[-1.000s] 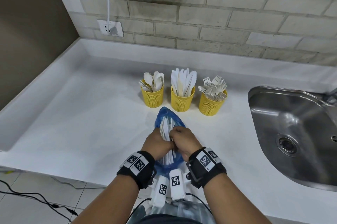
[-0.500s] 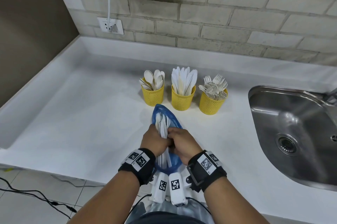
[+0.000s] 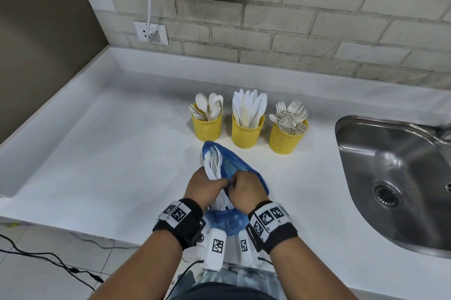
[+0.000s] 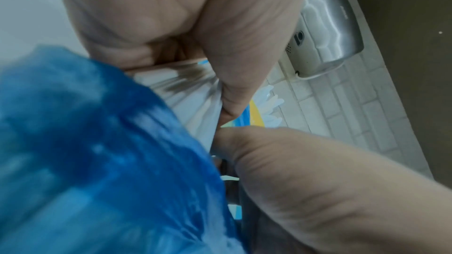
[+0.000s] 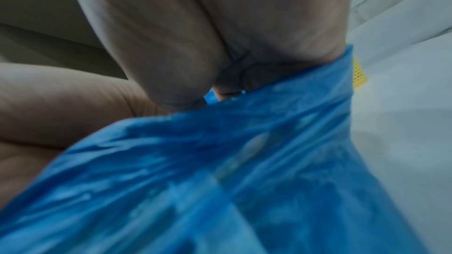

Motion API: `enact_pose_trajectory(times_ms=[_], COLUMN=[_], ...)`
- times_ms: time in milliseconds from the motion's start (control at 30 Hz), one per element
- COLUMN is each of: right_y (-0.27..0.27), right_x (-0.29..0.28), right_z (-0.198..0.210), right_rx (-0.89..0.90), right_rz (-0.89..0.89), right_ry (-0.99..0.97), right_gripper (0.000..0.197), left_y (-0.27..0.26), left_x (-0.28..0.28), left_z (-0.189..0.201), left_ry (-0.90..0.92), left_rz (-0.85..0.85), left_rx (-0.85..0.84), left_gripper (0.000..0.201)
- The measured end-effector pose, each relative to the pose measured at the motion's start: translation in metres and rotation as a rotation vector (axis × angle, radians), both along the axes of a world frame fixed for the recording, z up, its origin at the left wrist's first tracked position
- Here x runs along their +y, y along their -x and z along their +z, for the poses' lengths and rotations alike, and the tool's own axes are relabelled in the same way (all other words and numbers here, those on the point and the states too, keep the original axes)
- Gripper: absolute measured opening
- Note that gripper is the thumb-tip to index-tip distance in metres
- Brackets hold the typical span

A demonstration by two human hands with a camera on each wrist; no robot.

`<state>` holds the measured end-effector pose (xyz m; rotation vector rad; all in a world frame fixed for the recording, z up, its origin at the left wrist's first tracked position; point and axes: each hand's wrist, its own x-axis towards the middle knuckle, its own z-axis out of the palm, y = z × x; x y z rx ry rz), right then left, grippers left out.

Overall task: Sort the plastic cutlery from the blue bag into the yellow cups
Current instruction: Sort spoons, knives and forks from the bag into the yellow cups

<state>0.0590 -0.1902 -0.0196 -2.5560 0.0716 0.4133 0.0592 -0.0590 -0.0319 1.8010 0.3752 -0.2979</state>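
Since a second ago the bundle of knives (image 3: 213, 165) has slid further out of the bag (image 3: 240, 170), its tips now nearer the cups, while both hands have crept a little farther over the desk (image 3: 109, 165). The left hand (image 3: 203, 189) has its grip closed round the white bundle; the right hand (image 3: 246, 191) pinches the blue plastic just beside it, holding the bag back. Bag and hands sit at the near edge of the desk, just short of the three cups. The left cup (image 3: 207, 126) holds spoons, the middle cup (image 3: 247, 131) knives, the right cup (image 3: 286, 137) forks. All three look well filled, so the sort seems far along. With the bundle nearly free, the next move is likely a lift to the middle cup; loose pieces may slip or splay
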Motion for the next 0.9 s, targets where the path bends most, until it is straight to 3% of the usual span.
enact_pose_trajectory(times_ms=[200, 267, 333, 433, 567, 733, 900], right_y=[0.003, 0.006, 0.006, 0.004, 0.005, 0.006, 0.010], right_x=[0.002, 0.002, 0.002, -0.001, -0.002, -0.006, -0.014], right_z=[0.001, 0.000, -0.002, -0.002, 0.001, 0.008, 0.015], right_rx=[0.104, 0.113, 0.112, 0.077, -0.006, -0.041, 0.023], right_rz=[0.082, 0.117, 0.129, 0.109, 0.081, 0.050, 0.134], right_ry=[0.140, 0.195, 0.205, 0.146, 0.099, -0.038, -0.185], right_gripper=[0.044, 0.044, 0.041, 0.040, 0.038, 0.010, 0.019], left_y=[0.002, 0.003, 0.003, 0.003, 0.002, 0.001, 0.000], left_x=[0.002, 0.001, 0.000, 0.002, 0.003, 0.003, 0.003], left_z=[0.004, 0.006, 0.007, 0.009, 0.010, 0.013, 0.017], left_ry=[0.037, 0.028, 0.027, 0.029, 0.041, 0.036, 0.046], left_rz=[0.011, 0.026, 0.039, 0.062, 0.052, 0.084, 0.119], left_rx=[0.029, 0.035, 0.035, 0.047, 0.058, 0.064, 0.036], left_gripper=[0.012, 0.023, 0.021, 0.010, 0.033, 0.013, 0.021])
